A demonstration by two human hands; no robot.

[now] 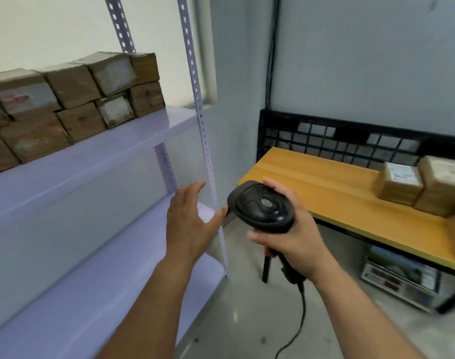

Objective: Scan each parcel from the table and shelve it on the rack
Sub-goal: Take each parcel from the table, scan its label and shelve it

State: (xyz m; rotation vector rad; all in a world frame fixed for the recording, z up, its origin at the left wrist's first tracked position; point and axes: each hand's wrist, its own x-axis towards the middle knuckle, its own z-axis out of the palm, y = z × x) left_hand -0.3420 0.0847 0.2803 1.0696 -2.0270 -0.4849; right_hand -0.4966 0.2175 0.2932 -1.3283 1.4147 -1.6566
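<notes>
Right hand (286,237) grips the scanner (262,206); left hand (192,221) is wide, empty. Its cable (299,325) may snag while reaching parcels (423,185) at the tabletop's (325,187) far right edge.

Pale grey walls (363,60), black cable (271,60) down the corner. Glossy grey floor (247,320). Wooden-topped table (312,182) with black mesh back panel (325,136); metal electronic unit (402,278) beneath.

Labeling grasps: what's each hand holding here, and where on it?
The right hand grips the black scanner by its handle, just below the head. The left hand is open and holds nothing.
</notes>
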